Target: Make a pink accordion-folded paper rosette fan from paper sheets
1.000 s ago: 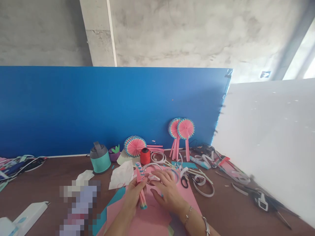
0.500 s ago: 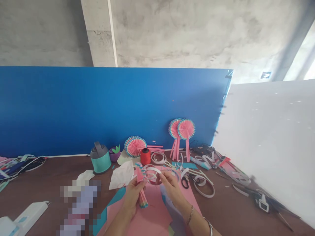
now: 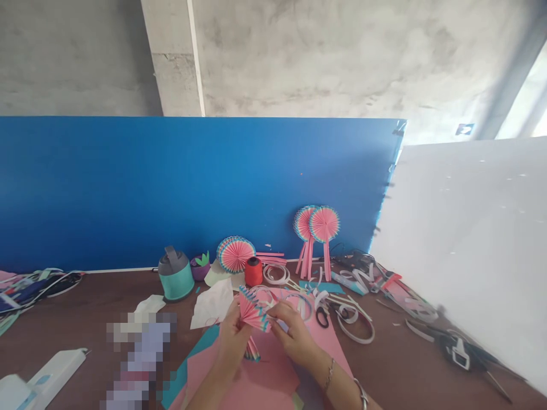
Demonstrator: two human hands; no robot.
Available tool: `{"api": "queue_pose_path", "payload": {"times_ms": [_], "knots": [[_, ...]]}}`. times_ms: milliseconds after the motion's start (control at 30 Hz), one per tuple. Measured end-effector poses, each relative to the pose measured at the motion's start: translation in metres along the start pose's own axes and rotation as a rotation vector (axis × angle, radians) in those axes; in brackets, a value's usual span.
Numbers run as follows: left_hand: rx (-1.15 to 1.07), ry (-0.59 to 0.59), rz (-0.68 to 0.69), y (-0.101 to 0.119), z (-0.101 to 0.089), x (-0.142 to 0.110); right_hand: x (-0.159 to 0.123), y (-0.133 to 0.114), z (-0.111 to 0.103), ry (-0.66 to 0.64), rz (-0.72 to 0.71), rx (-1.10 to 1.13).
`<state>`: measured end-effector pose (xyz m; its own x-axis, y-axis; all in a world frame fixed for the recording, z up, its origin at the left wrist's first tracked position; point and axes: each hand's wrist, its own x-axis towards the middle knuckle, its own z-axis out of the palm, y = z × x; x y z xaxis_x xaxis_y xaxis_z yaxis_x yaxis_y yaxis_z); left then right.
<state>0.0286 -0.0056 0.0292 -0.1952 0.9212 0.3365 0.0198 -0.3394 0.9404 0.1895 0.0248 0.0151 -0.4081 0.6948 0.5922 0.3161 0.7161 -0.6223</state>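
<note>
Near the middle of the head view, my left hand is closed around a pleated paper fan, pink with a blue and pale striped edge. Its upper part is spread out, while its lower folds stick out bunched below my fingers. My right hand pinches at the fan's right edge, and its fingertips partly cover the contact. Pink paper sheets lie under both hands. Just beyond the fan are loops of white tape and a red spool of thread.
Two finished pink rosettes lean on the blue partition; another pleated disc stands left of them. A teal container is at the back left. Scissors, tape strips and a black-handled tool lie rightward.
The paper fan has opened from a narrow folded bundle into a spread shape. My right hand has moved from a white strip down to the fan's right edge.
</note>
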Motion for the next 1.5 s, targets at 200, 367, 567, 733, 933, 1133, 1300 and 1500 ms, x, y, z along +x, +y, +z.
{"api": "queue_pose_path", "payload": {"times_ms": [200, 367, 567, 733, 933, 1133, 1300, 1500], "knots": [[0.179, 0.052, -0.049, -0.005, -0.002, -0.001, -0.002, 0.000, 0.002, -0.071, -0.035, -0.078], [0.162, 0.114, -0.104, -0.007, -0.001, 0.001, 0.002, -0.006, 0.000, -0.125, 0.049, -0.167], [0.075, 0.142, -0.187, -0.012, 0.007, 0.001, 0.003, -0.002, -0.001, -0.044, 0.149, -0.280], [0.005, 0.159, -0.227, -0.021, 0.003, 0.004, 0.003, -0.005, -0.003, -0.054, 0.259, -0.265], [-0.041, 0.194, -0.218, -0.023, -0.006, 0.009, 0.003, -0.002, -0.003, -0.055, 0.326, -0.175], [-0.074, 0.217, -0.170, -0.029, -0.006, 0.011, 0.002, 0.001, -0.002, -0.071, 0.328, -0.111], [-0.091, 0.230, -0.171, -0.031, -0.006, 0.012, 0.002, -0.001, -0.004, -0.094, 0.318, -0.088], [-0.110, 0.241, -0.189, -0.029, -0.006, 0.011, 0.003, -0.004, -0.006, -0.110, 0.309, -0.082]]}}
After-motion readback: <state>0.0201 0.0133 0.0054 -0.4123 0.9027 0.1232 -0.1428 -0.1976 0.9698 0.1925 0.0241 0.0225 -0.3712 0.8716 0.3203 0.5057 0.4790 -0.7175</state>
